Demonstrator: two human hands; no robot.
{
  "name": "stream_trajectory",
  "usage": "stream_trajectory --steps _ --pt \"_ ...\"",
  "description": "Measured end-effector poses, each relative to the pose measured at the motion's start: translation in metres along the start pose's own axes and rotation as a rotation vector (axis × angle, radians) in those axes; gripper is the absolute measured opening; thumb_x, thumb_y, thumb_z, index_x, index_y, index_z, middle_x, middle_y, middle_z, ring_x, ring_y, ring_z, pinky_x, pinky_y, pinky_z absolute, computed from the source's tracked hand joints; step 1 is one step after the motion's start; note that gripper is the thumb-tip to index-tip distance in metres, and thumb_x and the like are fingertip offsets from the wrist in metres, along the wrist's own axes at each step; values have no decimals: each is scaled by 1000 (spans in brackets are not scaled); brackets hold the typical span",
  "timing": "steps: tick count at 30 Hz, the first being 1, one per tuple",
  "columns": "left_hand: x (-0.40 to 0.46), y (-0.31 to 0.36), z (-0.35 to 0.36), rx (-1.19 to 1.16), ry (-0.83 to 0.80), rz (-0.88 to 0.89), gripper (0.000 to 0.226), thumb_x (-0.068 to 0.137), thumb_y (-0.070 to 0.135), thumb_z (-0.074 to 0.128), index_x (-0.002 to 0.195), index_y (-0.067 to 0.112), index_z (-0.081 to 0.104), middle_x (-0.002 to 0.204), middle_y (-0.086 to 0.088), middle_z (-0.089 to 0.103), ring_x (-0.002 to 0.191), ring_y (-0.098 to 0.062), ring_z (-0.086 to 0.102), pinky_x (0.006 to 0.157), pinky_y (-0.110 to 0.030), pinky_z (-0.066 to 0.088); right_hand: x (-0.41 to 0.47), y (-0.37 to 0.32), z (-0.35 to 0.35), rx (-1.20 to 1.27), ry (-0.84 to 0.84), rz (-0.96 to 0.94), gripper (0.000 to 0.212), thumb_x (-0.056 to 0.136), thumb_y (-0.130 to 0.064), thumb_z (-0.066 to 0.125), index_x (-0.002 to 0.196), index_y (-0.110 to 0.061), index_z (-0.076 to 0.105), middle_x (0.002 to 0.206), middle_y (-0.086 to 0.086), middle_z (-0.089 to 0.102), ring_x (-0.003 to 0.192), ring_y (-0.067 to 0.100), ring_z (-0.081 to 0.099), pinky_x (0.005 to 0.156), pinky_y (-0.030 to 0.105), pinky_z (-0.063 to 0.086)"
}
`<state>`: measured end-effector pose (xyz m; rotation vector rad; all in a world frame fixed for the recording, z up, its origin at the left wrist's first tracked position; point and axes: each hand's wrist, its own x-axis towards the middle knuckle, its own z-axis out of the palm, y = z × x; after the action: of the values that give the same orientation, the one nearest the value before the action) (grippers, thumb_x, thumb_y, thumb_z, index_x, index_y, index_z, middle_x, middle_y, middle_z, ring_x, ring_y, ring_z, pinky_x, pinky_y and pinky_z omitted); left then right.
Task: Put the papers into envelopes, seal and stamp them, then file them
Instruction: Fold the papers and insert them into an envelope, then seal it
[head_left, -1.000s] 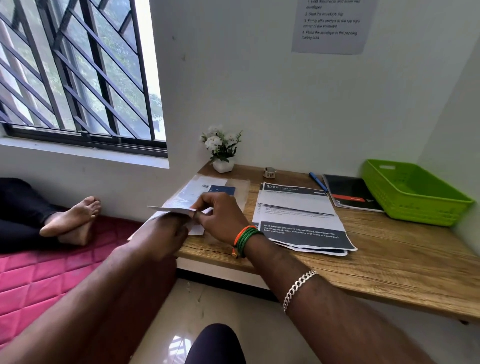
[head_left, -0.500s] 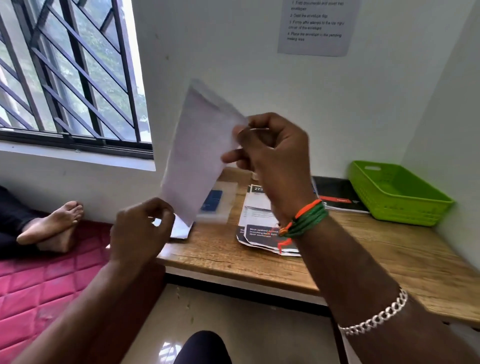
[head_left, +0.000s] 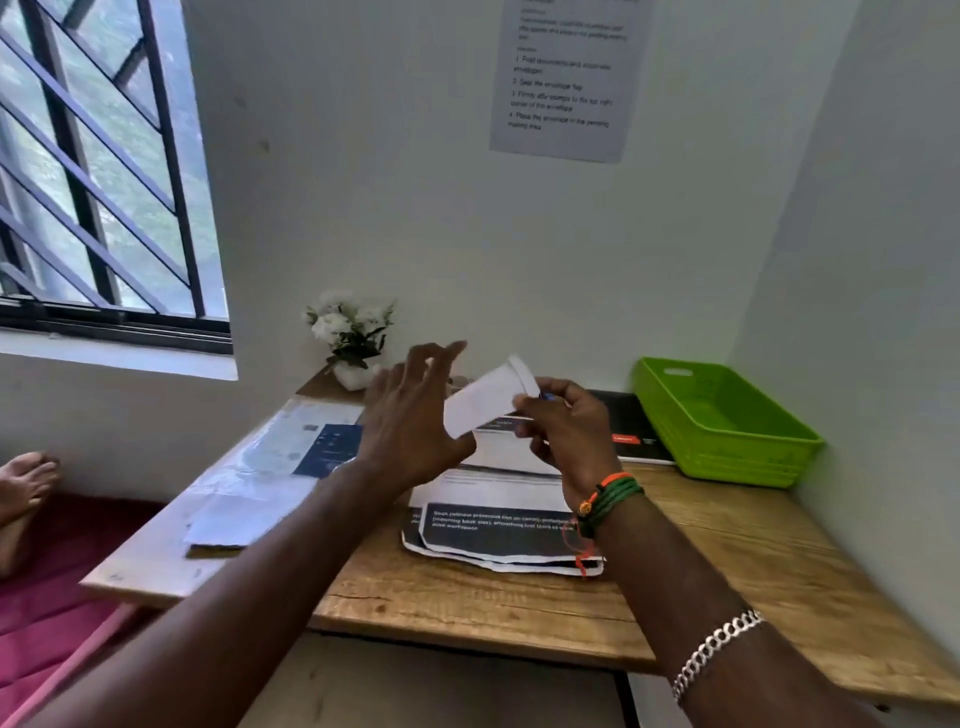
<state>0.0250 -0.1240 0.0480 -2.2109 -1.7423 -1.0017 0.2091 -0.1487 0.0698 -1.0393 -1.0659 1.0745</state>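
We held a small white folded paper (head_left: 488, 402) up above the wooden table (head_left: 727, 561), pinched at its right end between the thumb and curled fingers of our right hand (head_left: 563, 436); the paper tilted upward to the right and its top end curled over. Our left hand (head_left: 410, 431) hovered just beside the paper's lower left end with its fingers straight and spread, gripping nothing, and we could not tell whether the palm touched the sheet. Below both hands lay a stack of printed sheets with dark blue banners (head_left: 498, 530) on the table, its front edges ragged and fanned. To the left of that stack rested a clear plastic sleeve holding envelopes and a dark blue card (head_left: 270, 467), partly over the table's pale left edge. A lime-green plastic basket (head_left: 727, 421) sat at the far right against the wall, with a black booklet bearing a red label (head_left: 636, 431) just beside it. A small white pot of white flowers (head_left: 350, 338) stood at the back near the barred window (head_left: 98, 171). A grey printed instruction sheet (head_left: 569, 78) was stuck on the wall above. We wore orange and green thread bands (head_left: 608, 499) at the right wrist and a silver chain bracelet (head_left: 717, 649) further up the forearm. A bare foot (head_left: 23, 488) rested on a pink quilted mattress (head_left: 47, 623) at the left.
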Motion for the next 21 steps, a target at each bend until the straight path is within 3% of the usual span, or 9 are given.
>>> stream_trajectory --steps 3,7,9,12,15,18,21 --pt "12 3 20 -53 -172 -30 120 56 71 65 158 39 10 160 1 31 142 -28 38 119 -58 25 19 12 -16 -108 -67 46 16 85 -6 73 95 -17 67 76 3 73 59 13 63 53 25 36" --pt "28 4 39 -163 -262 -104 121 54 71 71 156 39 13 153 1 45 136 -28 47 114 -56 35 43 19 -23 -229 -166 74 8 89 -10 70 93 -17 68 80 7 75 62 15 66 55 25 36" --pt "38 2 43 -134 -232 -71 115 55 65 76 153 39 22 142 2 51 127 -26 54 105 -47 45 55 20 -23 -298 -179 41 4 90 -10 68 95 -10 68 81 11 76 59 13 66 52 22 38" --pt "50 -1 51 -25 -166 42 114 53 64 76 153 36 28 134 5 54 115 -21 58 96 -40 47 72 28 -27 -374 -109 -43 10 92 -8 67 93 0 71 80 15 74 53 10 65 46 14 43" --pt "47 -8 62 41 -142 133 118 56 66 74 157 38 21 138 9 50 117 -19 54 102 -41 40 82 46 -36 -407 -55 -106 12 92 -13 69 84 -5 73 71 7 72 57 12 67 50 13 44" --pt "44 -13 67 83 -175 240 121 59 66 73 161 38 13 150 9 46 130 -19 47 108 -39 32 90 58 -41 -465 -67 -144 12 90 -12 71 81 -19 72 69 -6 69 55 -3 62 53 11 45" --pt "46 -17 59 88 -185 267 121 61 66 73 161 42 10 153 12 44 130 -16 45 109 -38 32 95 58 -44 -413 -63 -150 8 91 -8 69 94 -12 75 78 -5 70 60 -4 62 56 10 45"
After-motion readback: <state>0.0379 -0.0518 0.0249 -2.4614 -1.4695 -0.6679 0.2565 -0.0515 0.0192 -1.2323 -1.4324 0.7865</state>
